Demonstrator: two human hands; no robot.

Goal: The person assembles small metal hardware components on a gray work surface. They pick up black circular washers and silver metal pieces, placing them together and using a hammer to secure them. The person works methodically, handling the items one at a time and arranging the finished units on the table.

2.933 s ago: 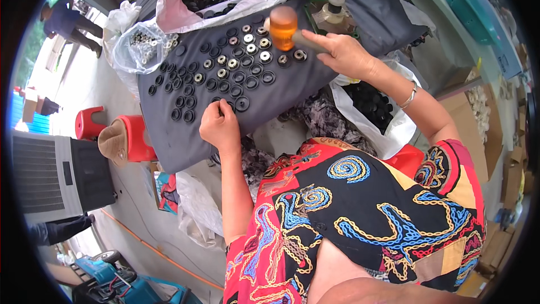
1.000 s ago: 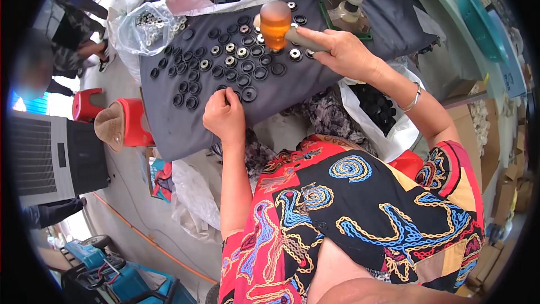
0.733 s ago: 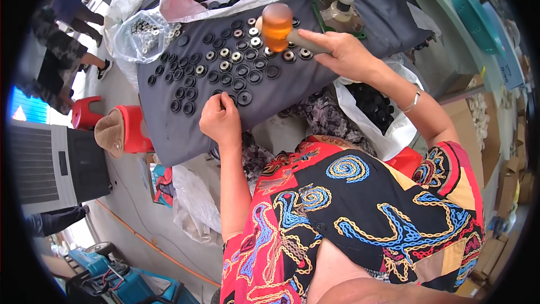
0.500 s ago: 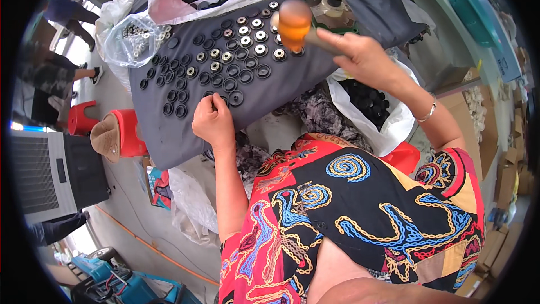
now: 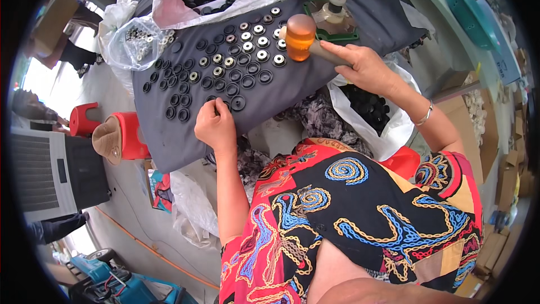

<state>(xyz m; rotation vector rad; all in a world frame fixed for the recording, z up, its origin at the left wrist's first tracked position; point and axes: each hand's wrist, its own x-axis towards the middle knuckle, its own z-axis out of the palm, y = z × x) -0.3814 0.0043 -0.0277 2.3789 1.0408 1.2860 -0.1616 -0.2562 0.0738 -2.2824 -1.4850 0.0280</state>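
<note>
My right hand (image 5: 368,68) grips the handle of a mallet (image 5: 301,36) with an amber-orange head. The mallet head is over the right side of a group of round black parts (image 5: 247,81) on a grey cloth (image 5: 169,155). Several of these parts carry pale metal rings (image 5: 262,56) in their middles; others are plain black. At the near edge of the group, my left hand (image 5: 216,126) is closed, fingertips pinched beside a black part (image 5: 238,102). Whatever those fingers hold is hidden from view.
A large white sack (image 5: 163,8) of black parts lies at the back. A clear bag (image 5: 135,48) of small metal rings is at the back left. A green press (image 5: 337,17) stands behind the mallet. Another white bag (image 5: 398,129) hangs below my right arm. Red stools (image 5: 130,135) stand left.
The mallet head, blurred before, is now sharp and slightly lower and to the right. My left hand stays pinched by the same parts. The view has shifted a little.
</note>
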